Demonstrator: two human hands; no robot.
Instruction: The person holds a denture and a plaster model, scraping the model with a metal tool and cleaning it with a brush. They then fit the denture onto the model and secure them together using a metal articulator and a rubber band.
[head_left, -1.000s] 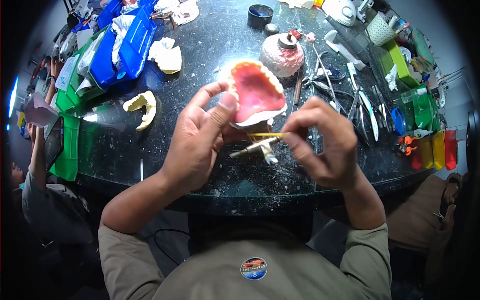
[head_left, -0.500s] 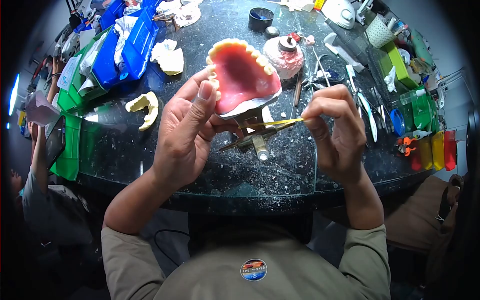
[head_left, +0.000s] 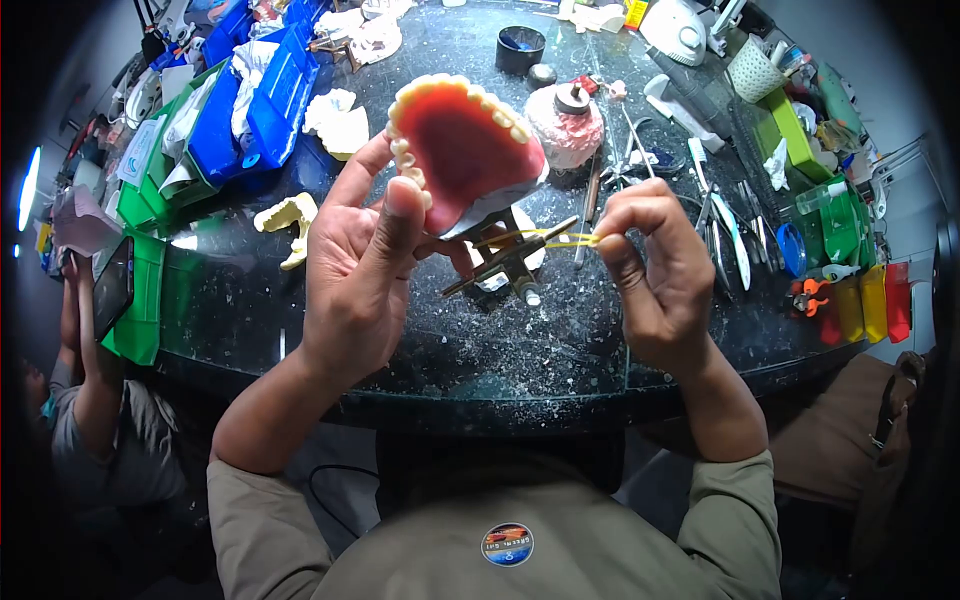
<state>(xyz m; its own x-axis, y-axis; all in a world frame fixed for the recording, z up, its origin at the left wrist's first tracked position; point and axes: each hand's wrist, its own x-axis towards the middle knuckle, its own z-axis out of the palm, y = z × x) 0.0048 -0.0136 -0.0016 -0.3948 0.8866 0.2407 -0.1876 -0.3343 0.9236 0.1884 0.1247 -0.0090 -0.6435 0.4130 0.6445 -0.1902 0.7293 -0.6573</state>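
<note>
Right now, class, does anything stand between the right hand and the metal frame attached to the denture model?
Nothing visible blocks the way: between the right hand and the metal frame, only the pinched yellow band spans the gap.

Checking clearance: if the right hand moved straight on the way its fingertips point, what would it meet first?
Beyond the yellow band that the right hand pinches, probably the nearer end of the metal crossbar; depth is unclear, so it might pass over or under.
</note>
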